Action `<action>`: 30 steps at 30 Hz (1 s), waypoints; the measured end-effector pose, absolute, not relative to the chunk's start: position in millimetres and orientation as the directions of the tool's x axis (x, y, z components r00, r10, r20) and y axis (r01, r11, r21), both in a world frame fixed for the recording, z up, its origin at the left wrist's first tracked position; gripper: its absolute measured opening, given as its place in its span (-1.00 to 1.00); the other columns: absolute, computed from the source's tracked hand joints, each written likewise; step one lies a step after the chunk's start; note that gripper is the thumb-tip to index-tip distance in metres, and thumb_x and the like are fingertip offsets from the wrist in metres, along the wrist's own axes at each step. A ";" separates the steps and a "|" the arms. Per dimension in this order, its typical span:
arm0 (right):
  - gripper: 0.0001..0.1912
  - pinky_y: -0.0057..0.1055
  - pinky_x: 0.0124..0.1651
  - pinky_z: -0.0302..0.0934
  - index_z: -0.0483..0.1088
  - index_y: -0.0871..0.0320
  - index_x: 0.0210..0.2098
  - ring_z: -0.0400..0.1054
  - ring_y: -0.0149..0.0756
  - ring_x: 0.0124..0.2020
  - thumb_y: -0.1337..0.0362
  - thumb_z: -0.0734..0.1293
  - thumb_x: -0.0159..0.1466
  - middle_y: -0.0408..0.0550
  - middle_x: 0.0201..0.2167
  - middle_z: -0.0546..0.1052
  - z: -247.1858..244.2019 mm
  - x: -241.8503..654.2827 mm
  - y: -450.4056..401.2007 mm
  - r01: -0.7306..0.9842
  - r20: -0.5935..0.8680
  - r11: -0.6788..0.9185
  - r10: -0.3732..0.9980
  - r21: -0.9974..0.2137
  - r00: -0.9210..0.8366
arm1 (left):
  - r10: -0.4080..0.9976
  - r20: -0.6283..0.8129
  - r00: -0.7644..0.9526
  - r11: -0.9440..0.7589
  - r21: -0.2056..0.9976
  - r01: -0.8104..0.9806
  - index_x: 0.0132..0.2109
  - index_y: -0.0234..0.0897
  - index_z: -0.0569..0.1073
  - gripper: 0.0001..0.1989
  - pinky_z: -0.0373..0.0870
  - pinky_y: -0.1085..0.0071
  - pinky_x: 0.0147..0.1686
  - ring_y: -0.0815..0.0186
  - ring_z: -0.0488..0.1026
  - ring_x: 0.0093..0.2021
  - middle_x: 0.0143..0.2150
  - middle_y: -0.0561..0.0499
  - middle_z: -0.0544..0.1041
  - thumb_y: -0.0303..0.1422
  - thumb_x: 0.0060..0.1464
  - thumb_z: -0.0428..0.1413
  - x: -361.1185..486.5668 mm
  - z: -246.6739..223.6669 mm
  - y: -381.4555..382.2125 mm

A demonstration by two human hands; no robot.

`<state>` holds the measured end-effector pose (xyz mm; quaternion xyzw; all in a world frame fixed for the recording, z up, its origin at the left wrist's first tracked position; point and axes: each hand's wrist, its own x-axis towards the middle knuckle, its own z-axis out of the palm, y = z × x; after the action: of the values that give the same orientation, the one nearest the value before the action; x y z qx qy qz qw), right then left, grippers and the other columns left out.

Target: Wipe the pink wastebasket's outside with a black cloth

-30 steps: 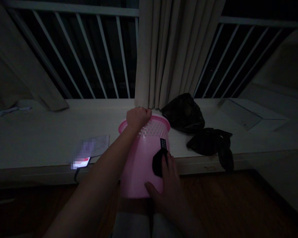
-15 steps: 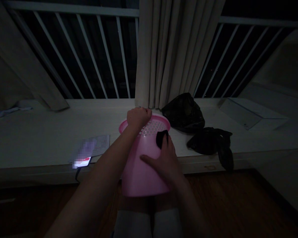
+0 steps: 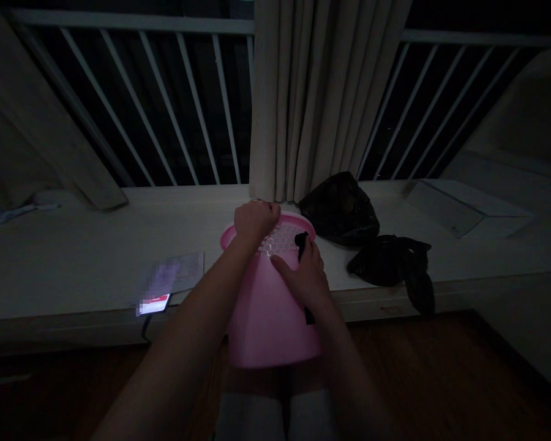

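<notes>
A pink plastic wastebasket [image 3: 270,318] with a honeycomb-pierced band near its rim is tilted in front of me, its rim towards the windowsill. My left hand [image 3: 257,222] is closed around the rim at the far side; the fingertips are hidden. Against the basket's right side, my right hand [image 3: 305,275] presses a black cloth [image 3: 301,240], thumb stretched across the pink wall. Part of the cloth shows above the fingers and a corner below the palm.
Two black plastic bags [image 3: 340,208] [image 3: 388,262] lie on the white sill [image 3: 96,257] to the right, near a white box [image 3: 468,208]. On the left are a lit phone [image 3: 155,304] with a cable and a sheet of paper [image 3: 188,269]. Curtains [image 3: 326,92] and railings stand behind.
My right hand has slid the black cloth up the basket's side towards the rim, and a lower corner of the cloth now shows. The left hand keeps its place on the rim.
</notes>
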<state>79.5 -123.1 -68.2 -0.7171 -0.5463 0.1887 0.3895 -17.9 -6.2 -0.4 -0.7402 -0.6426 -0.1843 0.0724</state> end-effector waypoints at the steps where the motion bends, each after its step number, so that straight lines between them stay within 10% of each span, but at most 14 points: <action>1: 0.05 0.23 0.22 -0.02 -0.09 0.28 0.36 -0.10 0.24 0.35 -0.26 0.26 0.12 0.38 0.34 0.02 -71.6 80.5 -125.2 0.634 0.170 -0.082 0.930 -0.769 0.326 | 0.925 0.365 0.108 -0.165 0.129 0.978 -0.15 -0.43 0.59 -0.43 0.36 0.19 -0.19 0.03 0.53 -0.18 -0.22 -0.31 0.59 -0.19 0.22 -0.24 -17.8 -0.3 -6.3; 12: -0.24 0.12 0.29 -0.05 -0.11 0.13 0.37 -0.10 0.03 0.37 -0.11 0.11 0.32 0.22 0.34 0.06 -106.1 92.5 -158.6 0.592 0.240 0.026 0.928 -0.805 0.285 | 0.922 0.366 0.124 -0.195 0.164 0.967 -0.13 -0.41 0.59 -0.45 0.35 0.17 -0.16 0.04 0.52 -0.18 -0.20 -0.31 0.58 -0.20 0.21 -0.23 -14.0 -0.9 -6.5; 30: 0.28 0.12 0.27 -0.06 -0.31 0.25 0.40 -0.13 0.26 0.36 -0.31 0.32 -0.02 0.32 0.40 -0.13 -56.5 71.7 -124.3 0.652 0.076 -0.187 0.932 -0.734 0.354 | 0.922 0.374 0.096 -0.171 0.172 0.970 -0.14 -0.48 0.58 -0.44 0.35 0.14 -0.14 0.00 0.52 -0.15 -0.20 -0.34 0.58 -0.20 0.22 -0.24 -19.6 -4.3 -4.8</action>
<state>71.7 -124.3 -56.5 -0.7442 -0.5323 0.1996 0.3507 -19.6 -4.8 -4.3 -0.7379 -0.6412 -0.2022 0.0590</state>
